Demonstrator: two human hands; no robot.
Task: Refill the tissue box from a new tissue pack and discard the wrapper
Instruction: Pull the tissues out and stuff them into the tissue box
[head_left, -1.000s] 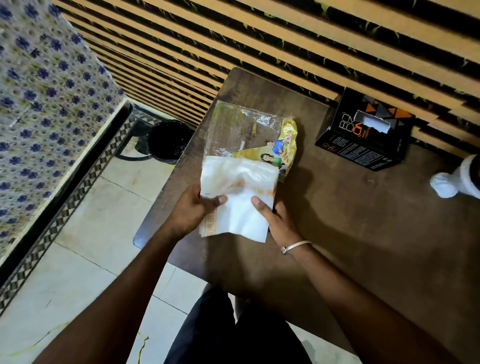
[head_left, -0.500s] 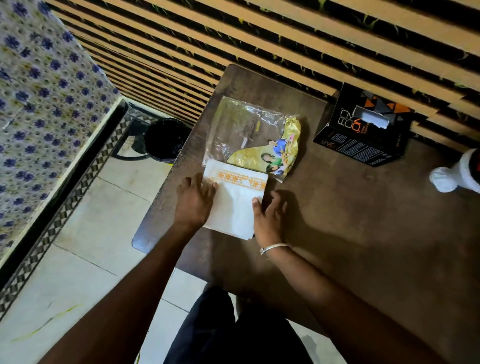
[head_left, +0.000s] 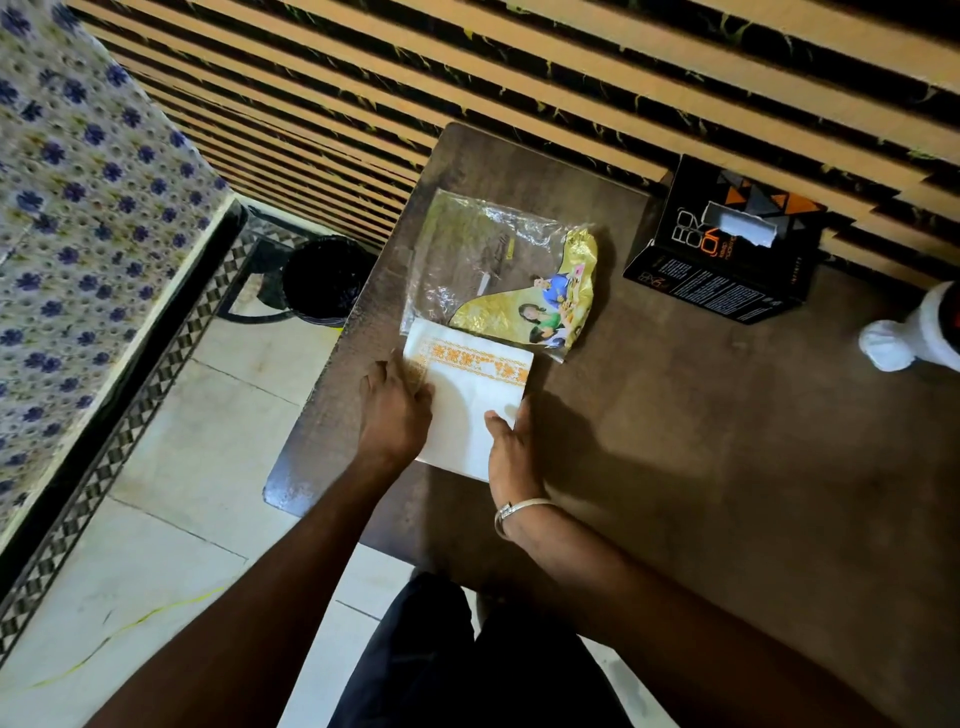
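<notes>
Left grip (head_left: 395, 410) lies flat, fingers straight, against the left edge of the tissues (head_left: 467, 395). Right grip (head_left: 511, 447), fingers also straight, presses their right edge, thumb on top. The tissues lie on the counter (head_left: 675, 441), touching the wrapper (head_left: 498, 270) behind them. The box (head_left: 722, 260) stands apart, farther right.

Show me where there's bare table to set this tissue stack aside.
Widest bare patch: the table right of the tissue stack, bordered by the right hand, the black tissue box and the near edge. A narrower strip lies between wrapper and box. Crowded: the left edge, where wrapper, stack and left hand cluster.
</notes>
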